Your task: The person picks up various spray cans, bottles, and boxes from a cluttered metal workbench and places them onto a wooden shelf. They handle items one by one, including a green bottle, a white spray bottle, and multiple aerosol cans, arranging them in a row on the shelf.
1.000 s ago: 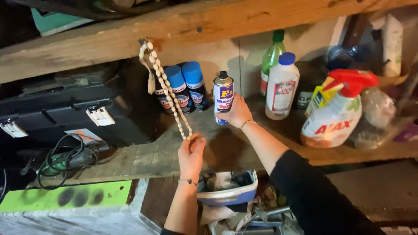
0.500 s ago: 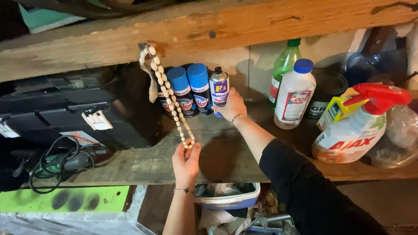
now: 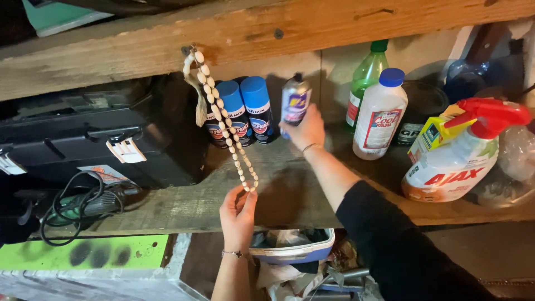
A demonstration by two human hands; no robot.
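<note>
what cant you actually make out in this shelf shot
- Head view: the far side of the spray can, covered by the right hand gripping it.
- Head view: the end of the bead string, hidden in the left hand.
- Head view: the contents of the white tub, partly hidden under the wooden shelf.
- Head view: the clear bag, cut off by the right edge.
- Head view: the dark jar, mostly behind the white bottle.

Rough wooden shelf (image 3: 184, 203) carries black case (image 3: 100, 142), coiled cable (image 3: 78, 206), two blue-capped spray cans (image 3: 245, 111), green bottle (image 3: 365, 83), white bottle (image 3: 380, 114), red-triggered spray bottle (image 3: 454, 161).
</note>
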